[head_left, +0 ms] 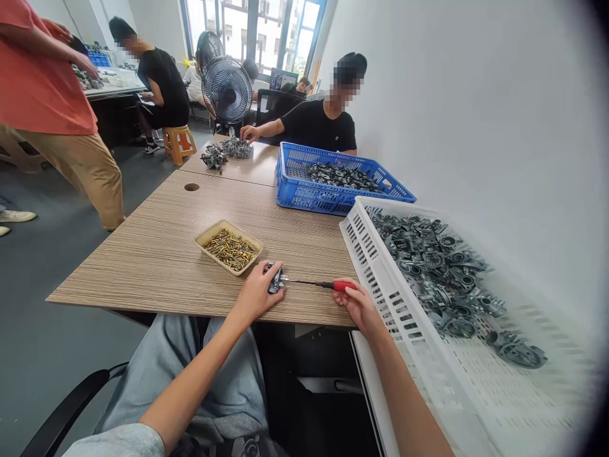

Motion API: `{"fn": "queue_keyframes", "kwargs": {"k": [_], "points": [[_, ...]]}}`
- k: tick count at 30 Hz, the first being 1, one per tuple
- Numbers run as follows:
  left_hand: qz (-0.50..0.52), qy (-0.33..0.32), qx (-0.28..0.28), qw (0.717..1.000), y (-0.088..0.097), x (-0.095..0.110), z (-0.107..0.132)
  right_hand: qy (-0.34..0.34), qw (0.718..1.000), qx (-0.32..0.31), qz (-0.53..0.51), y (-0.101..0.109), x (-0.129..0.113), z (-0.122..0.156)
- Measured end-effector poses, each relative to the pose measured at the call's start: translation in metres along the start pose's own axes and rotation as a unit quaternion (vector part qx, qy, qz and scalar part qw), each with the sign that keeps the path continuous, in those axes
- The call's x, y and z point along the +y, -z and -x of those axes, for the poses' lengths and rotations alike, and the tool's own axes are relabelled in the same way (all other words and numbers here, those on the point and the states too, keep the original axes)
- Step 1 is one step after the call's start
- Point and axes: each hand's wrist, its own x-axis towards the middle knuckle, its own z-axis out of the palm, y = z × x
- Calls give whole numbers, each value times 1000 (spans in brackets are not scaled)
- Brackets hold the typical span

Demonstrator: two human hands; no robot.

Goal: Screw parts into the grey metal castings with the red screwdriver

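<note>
Near the front edge of the wooden table (157,254), my left hand (257,292) is closed around a small grey metal casting (275,280), partly hidden by the fingers. A brass-coloured fitting (284,278) sticks out of its right side. My right hand (359,304) grips a screwdriver (342,286) by its red and black handle. The dark shaft lies level and points left, its tip at or very close to the brass fitting; contact is too small to make out. Just beyond my left hand stands a cream tray (202,246) filled with small brass parts.
To my right, a white perforated crate (375,266) holds many metal castings (432,254). Behind it stands a blue crate (304,198) of similar parts. Across the table, a person (318,127) reaches toward piled castings (236,147). A fan (227,89) and other people are farther back.
</note>
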Motion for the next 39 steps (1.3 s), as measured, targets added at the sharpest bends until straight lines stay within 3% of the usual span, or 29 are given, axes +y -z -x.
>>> {"fn": "queue_keyframes", "kwargs": {"k": [39], "points": [[-9, 5, -9, 1000, -1, -2, 0, 6, 1000, 0, 5, 4, 4, -3]]}}
